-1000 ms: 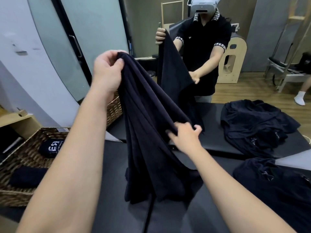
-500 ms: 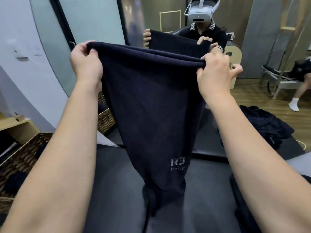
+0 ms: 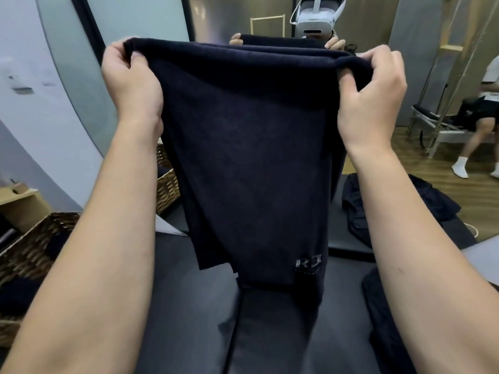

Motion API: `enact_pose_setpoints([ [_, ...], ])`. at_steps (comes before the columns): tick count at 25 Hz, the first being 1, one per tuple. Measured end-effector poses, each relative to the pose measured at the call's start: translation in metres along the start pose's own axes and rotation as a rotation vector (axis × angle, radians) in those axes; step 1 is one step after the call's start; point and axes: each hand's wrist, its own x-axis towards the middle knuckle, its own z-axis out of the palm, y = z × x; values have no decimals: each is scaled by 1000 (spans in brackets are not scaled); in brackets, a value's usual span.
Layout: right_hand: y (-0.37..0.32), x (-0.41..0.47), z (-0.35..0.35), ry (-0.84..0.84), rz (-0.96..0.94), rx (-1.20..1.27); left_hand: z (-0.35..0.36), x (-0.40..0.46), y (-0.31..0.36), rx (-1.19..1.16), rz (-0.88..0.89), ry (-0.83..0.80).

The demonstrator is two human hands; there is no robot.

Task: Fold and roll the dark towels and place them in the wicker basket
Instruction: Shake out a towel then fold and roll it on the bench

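Note:
I hold a dark navy towel (image 3: 251,157) stretched out in front of me, hanging down over the black padded surface (image 3: 189,319). My left hand (image 3: 129,76) pinches its top left corner and my right hand (image 3: 370,93) pinches its top right corner. A pale logo shows near the towel's lower right. The wicker basket (image 3: 29,249) stands at the lower left with dark rolled towels inside. More loose dark towels (image 3: 359,211) lie on the padded surface to the right, partly hidden by my right arm.
A mirror (image 3: 216,17) ahead reflects a person in a headset holding a towel. A second wicker basket (image 3: 167,184) sits behind my left arm. A cardboard box (image 3: 19,201) is at the far left. A seated person's legs (image 3: 475,141) appear at the right.
My right hand went from the towel's middle up to its top right corner. The towel is now spread wide between both hands, and my hands have pulled further apart.

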Motion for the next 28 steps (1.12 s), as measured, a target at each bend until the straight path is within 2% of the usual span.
enact_pose_setpoints([
  [6, 8, 2, 5, -38, -2, 1, 12, 4, -15, 61, -50, -17],
  [13, 51, 7, 38, -239, 161, -159, 33, 13, -64, 308, -160, -116],
  [15, 51, 12, 42, -210, 210, -96, 43, 14, -61, 328, -114, -87],
  [18, 33, 24, 33, -58, 189, 42, 49, 14, -31, 226, 39, -41],
  [22, 4, 31, 2, 100, 37, 176, 33, 5, 14, 18, 214, -29],
  [25, -7, 17, -25, 116, -57, 246, 5, -20, 25, -79, 251, -33],
  [28, -8, -28, -63, 51, -84, 269, -37, -78, 26, -31, 183, -98],
])
